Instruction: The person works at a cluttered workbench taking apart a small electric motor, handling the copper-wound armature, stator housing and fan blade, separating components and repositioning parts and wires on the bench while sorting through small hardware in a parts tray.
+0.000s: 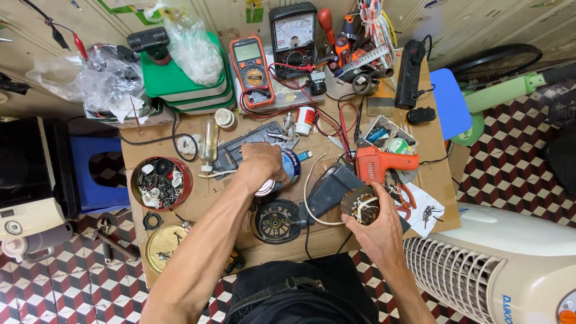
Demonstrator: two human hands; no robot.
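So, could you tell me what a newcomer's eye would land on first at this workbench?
Probably the two bare arms reaching in from below: the left hand grips a blue and silver can at the middle of the table, and the right hand holds a wound motor core near the front edge. Next come the orange glue gun beside it and the orange multimeter at the back.
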